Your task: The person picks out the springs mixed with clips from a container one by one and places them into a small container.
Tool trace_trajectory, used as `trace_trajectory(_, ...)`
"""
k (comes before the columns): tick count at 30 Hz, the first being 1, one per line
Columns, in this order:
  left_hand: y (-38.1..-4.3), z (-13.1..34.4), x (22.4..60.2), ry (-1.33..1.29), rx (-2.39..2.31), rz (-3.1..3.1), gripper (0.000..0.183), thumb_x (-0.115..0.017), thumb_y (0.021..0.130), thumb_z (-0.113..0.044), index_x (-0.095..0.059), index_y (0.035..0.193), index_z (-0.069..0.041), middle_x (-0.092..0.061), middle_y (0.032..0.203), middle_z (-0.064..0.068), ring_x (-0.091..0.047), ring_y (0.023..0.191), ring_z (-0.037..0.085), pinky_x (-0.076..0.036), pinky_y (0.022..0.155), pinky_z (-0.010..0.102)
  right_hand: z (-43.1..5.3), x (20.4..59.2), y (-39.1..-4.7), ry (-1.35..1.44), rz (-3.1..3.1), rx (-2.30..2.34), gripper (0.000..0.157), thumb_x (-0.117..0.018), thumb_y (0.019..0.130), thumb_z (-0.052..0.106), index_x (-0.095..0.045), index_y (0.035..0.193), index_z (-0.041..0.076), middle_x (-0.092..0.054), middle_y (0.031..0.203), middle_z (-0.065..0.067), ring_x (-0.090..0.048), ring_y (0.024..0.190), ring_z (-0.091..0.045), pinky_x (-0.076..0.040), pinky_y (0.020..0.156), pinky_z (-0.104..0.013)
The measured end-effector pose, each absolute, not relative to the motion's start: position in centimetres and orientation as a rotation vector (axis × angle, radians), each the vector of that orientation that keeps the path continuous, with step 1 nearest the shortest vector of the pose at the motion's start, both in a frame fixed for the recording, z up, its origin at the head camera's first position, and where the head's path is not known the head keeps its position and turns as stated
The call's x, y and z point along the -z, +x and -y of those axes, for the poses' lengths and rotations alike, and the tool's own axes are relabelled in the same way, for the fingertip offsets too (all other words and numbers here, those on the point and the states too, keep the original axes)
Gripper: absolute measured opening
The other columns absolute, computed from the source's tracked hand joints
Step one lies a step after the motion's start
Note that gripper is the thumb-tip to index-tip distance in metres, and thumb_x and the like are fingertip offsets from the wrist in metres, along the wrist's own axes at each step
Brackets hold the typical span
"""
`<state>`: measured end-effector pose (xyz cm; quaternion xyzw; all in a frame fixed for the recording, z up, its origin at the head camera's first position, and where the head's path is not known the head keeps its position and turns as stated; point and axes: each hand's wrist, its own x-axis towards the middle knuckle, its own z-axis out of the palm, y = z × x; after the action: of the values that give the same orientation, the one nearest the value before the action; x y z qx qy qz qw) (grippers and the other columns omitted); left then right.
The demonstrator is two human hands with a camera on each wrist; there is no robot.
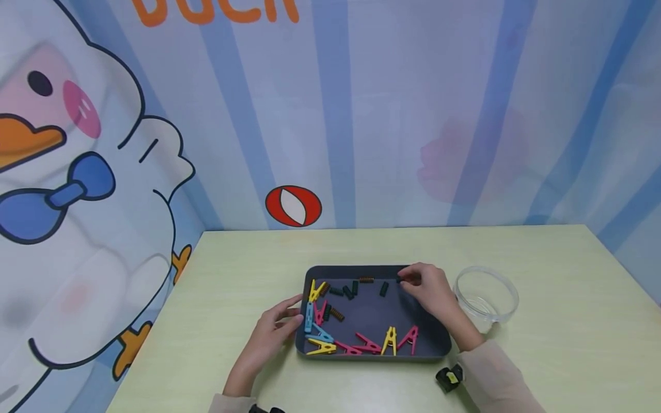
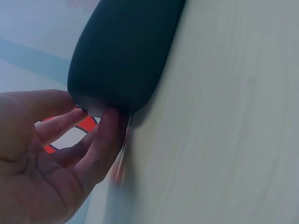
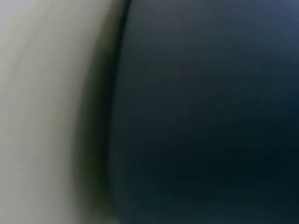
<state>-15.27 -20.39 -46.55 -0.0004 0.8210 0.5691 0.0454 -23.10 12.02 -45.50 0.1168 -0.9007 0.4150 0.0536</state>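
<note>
At the back right of the dark grey tray, my right hand pinches a small dark spring, mostly covered by the fingertips. My left hand touches the tray's left end with thumb and fingertips, also seen against its outer wall in the left wrist view. Several dark green springs and copper-brown springs lie toward the tray's back and left. Yellow, pink and blue clothespins line its left and front sides. The right wrist view is blurred, showing only the tray's wall.
A round clear dish stands on the pale wooden table, right of the tray and close beside my right forearm. Behind the table hangs a printed blue-striped backdrop. A black wrist strap shows at my right sleeve.
</note>
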Motion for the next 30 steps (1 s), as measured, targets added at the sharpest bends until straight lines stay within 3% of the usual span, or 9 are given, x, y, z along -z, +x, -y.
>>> trace_trajectory(30, -15.5, 20.7, 47.2, -0.018, -1.742, -2.499, 0.046, -0.061, 0.100, -0.013, -0.052, 0.145, -0.009, -0.062, 0.128, 0.019, -0.062, 0.111, 0.033, -0.057, 0.085, 0.042, -11.8, 46.1, -24.2, 0.341, 2.808, -1.093, 0.016, -0.069, 0.085, -0.010, -0.071, 0.101, -0.010, -0.069, 0.096, -0.021, -0.067, 0.089, -0.035, -0.056, 0.077, -0.047)
